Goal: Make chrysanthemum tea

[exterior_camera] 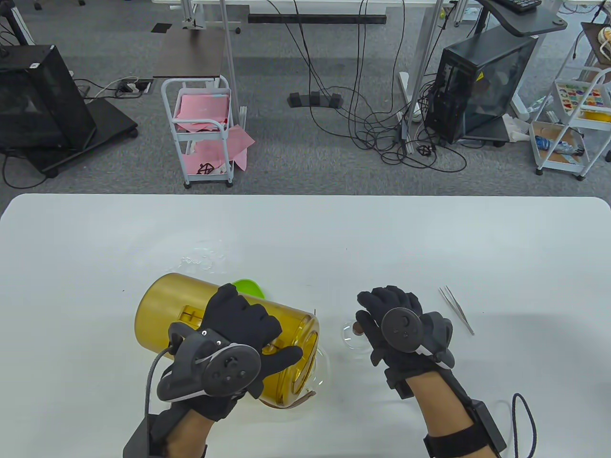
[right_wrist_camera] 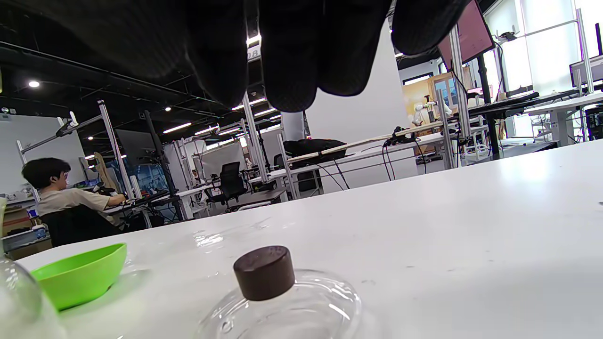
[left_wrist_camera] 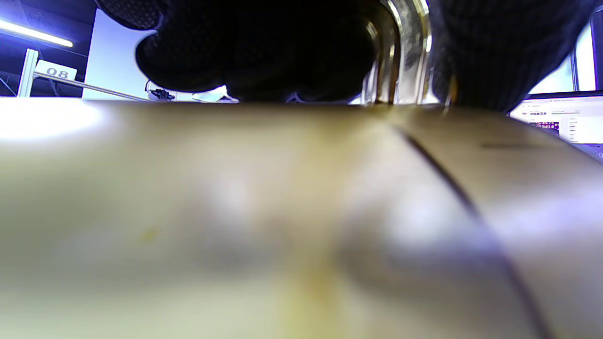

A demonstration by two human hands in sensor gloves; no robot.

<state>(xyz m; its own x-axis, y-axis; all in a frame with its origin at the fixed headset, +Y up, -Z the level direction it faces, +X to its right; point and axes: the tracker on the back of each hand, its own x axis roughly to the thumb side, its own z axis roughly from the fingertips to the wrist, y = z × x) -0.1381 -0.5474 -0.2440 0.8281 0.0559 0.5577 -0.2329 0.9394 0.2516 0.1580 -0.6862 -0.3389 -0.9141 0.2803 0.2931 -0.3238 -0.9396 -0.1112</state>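
Note:
A large yellow see-through pitcher (exterior_camera: 191, 310) lies tilted, its mouth low at the right over the rim of a glass teapot (exterior_camera: 325, 369). My left hand (exterior_camera: 258, 329) grips the pitcher from above, the thumb stretched towards its mouth. In the left wrist view the pitcher's wall (left_wrist_camera: 282, 212) fills the frame under my dark fingers (left_wrist_camera: 264, 47). A glass lid with a brown knob (exterior_camera: 352, 332) lies on the table. My right hand (exterior_camera: 382, 310) hovers just above the lid (right_wrist_camera: 264, 272) with relaxed fingers (right_wrist_camera: 287, 56) and holds nothing.
A green bowl (exterior_camera: 249, 287) sits behind the pitcher and shows at the left in the right wrist view (right_wrist_camera: 77, 275). Metal tweezers (exterior_camera: 457, 309) lie right of my right hand. A small water spill (exterior_camera: 203, 257) glistens beyond the pitcher on the white table (exterior_camera: 429, 248).

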